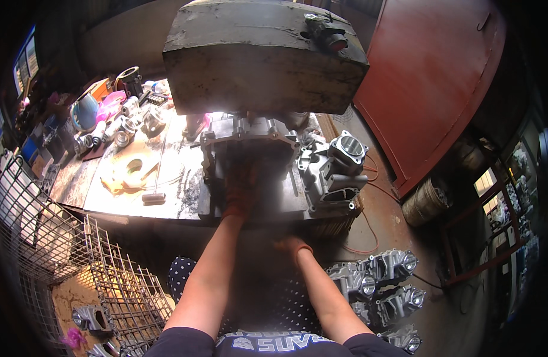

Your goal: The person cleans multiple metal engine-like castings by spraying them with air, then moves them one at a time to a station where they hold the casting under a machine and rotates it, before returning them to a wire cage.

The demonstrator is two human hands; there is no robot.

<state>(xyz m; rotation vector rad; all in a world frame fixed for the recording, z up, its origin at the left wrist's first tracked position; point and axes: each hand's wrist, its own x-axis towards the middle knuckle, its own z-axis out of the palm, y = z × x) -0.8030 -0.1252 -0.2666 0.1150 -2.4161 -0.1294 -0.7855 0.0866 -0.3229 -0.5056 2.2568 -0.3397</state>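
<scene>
My left hand (243, 189), in a reddish-orange glove, reaches over the bench into the dark space before a grey metal casting (250, 128). Its fingers blur into shadow, so what they touch is hidden. Lower down, in front of the bench edge, is my right hand (293, 244), also gloved; darkness and haze cover its fingers. Just right of the left hand, a silvery casting with a round bore (330, 175) stands on the bench corner. Above the work hangs a big, worn, box-shaped block (262, 77).
Metal parts (124, 130) and a pink bag crowd the bench's far left. A hammer-like tool (154, 198) lies near its front edge. Wire baskets (116, 285) stand at lower left. Several castings (378, 285) sit on the floor at right, near an orange hose and a red panel (428, 83).
</scene>
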